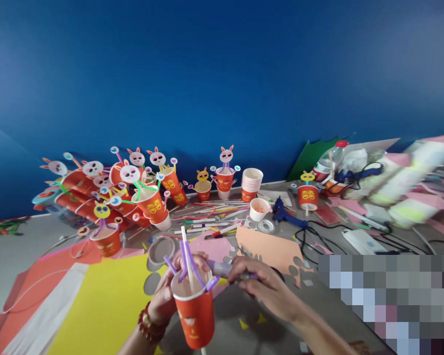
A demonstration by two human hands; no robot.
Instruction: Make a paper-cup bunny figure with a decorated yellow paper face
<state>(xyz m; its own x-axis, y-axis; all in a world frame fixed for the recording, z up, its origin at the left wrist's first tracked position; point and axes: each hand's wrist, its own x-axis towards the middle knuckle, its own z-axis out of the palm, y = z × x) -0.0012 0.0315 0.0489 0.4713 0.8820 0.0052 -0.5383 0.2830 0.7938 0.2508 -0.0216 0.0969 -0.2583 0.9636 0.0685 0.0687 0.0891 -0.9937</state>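
Observation:
A red paper cup [194,320] stands tilted in my left hand [163,291], whose fingers wrap round its far side. Purple bendy straws [187,259] and a white straw [184,241] rise out of the cup, and a white end pokes out below its base. Just right of the cup, my right hand [259,278] is closed on a light purple, pen-like stick [220,268]. The stick's left end reaches my left fingertips; I cannot tell whether they grip it. Part of my left hand is hidden behind the cup.
Several rabbit-faced cups [148,199] crowd the back left. A white cup stack [252,180] stands at the back middle, with a blue glue gun [286,214] beside it. Yellow paper [96,305] lies at the left, cut peach paper [268,246] ahead. Black cables [323,241] trail at right.

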